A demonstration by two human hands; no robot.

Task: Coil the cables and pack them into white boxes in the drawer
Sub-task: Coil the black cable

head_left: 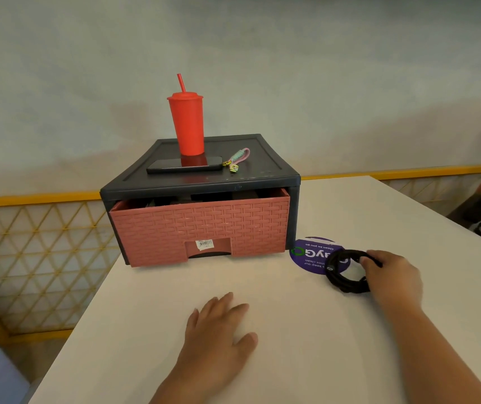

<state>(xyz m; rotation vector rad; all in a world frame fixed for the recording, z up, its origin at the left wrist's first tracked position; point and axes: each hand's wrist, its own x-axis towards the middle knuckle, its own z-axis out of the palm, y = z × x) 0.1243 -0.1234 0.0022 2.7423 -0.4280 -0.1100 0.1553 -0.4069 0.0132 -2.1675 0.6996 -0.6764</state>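
**Coiled black cable in hand, drawer barely ajar**

Nearest the camera, the left grip (218,336) lies released, fingers spread flat on the white bench (145,301) and holding nothing.

Further out and to the right, the right grip (391,278) is curled over the right side of a black cable (350,288), fingertips pinching the top of the loop. The cable is already wound into a round coil of several turns. It rests on the bench and partly overlaps a round purple sticker (312,255), with one small connector (329,268) poking out at the coil's left edge.

The cable looks light and limp, with a matte jacket that should not slip. The likely trouble is springiness: the turns may fan open if held by one strand. A safer hold would pinch across the whole bundle, all turns together, with the loose connector end tucked in.

Beyond, the pink woven-pattern drawer (201,225) sits only slightly pulled out of its dark frame (204,182). Dark shapes show over its rim, but no white boxes can be made out. It probably needs opening wider first.

On top of the frame lie a phone (183,166), a pastel wrist strap (237,160) and a red tumbler (188,126) with a straw.
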